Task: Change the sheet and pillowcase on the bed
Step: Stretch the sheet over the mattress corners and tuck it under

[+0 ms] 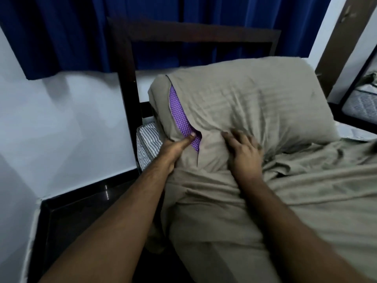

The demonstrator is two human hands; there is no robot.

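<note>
A pillow in a taupe striped pillowcase (pixel 255 99) leans at the head of the bed. At its left end the case gapes, and the purple dotted pillow (pixel 180 113) shows through the slit. My left hand (pixel 176 149) grips the case edge at the slit's lower end, thumb on the purple fabric and fingers hidden behind the cloth. My right hand (pixel 242 152) presses flat on the front of the pillowcase with fingers spread. A matching taupe sheet (pixel 306 197) lies rumpled over the mattress below the pillow.
The striped mattress corner (pixel 145 144) is bare at the left. A dark wooden headboard (pixel 130 78) stands behind, with blue curtains (pixel 61 33) and a white wall beyond. Dark floor (pixel 81 213) lies left of the bed. A second bed (pixel 361 99) shows at far right.
</note>
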